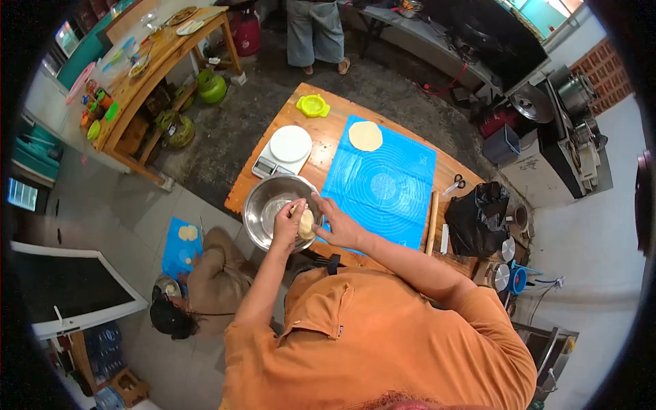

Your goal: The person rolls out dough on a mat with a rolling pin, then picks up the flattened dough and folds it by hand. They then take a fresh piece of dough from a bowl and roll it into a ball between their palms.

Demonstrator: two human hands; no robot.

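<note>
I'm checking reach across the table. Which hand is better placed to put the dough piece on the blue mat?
Likely the right hand: it touches the dough nearest the blue mat.

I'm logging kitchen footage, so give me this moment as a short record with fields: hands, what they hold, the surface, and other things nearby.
left hand: grips a lump of dough over the steel bowl
right hand: open, palm against the dough's other side
surface: wooden table
mat: blue mat with a flat dough round at its far end
also on table: kitchen scale, rolling pin, black bag, scissors
others: a person crouching on the floor, another standing beyond the table
</note>
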